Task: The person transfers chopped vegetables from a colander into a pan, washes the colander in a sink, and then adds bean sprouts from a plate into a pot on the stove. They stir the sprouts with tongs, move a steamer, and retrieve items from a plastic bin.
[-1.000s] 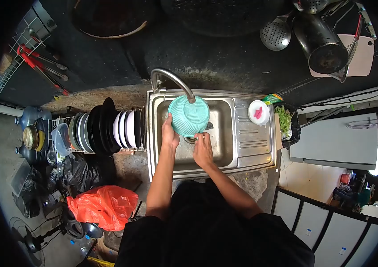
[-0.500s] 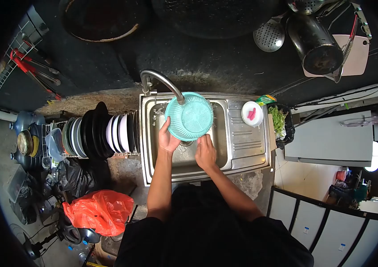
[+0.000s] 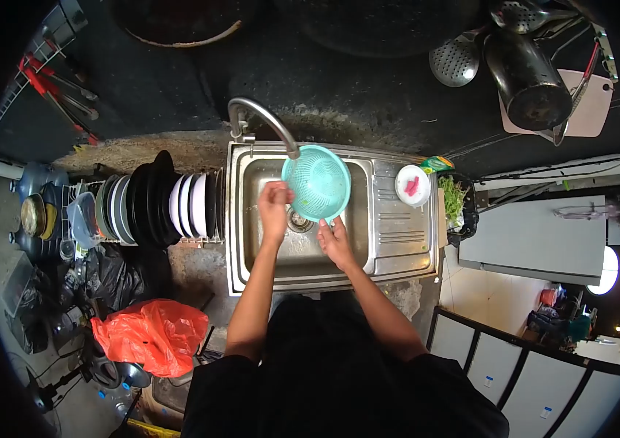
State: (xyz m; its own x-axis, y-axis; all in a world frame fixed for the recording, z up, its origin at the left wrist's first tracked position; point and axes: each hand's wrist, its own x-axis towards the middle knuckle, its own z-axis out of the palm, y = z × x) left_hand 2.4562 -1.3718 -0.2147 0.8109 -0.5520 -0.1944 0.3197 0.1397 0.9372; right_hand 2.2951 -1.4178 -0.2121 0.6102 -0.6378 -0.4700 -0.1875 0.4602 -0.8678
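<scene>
Over the sink [image 3: 251, 248] a turquoise plastic colander [image 3: 317, 182] is tilted, its inside facing me, just under the end of the curved faucet [image 3: 270, 119]. My right hand [image 3: 334, 239] pinches the colander's lower rim. Beside the colander's left edge is my left hand [image 3: 275, 208], its fingers curled and slightly blurred; whether they touch the colander or hold anything is unclear. Below the colander the sink drain [image 3: 298, 221] is partly visible. A white bowl [image 3: 412, 185] with a pink item in it stands on the ribbed drainboard [image 3: 401, 244].
Left of the sink, a rack holds upright plates [image 3: 193, 206]. A red plastic bag [image 3: 151, 337] lies lower left. Right of the drainboard, green leaves [image 3: 454, 201] sit in a black-lined container. A dark pot [image 3: 529, 80] and a perforated ladle [image 3: 454, 61] hang on the wall.
The colander has tilted and turned, showing more of its inside. My left hand has come off its lower left side and moved up, fingers now curled. My right hand stays at the rim.
</scene>
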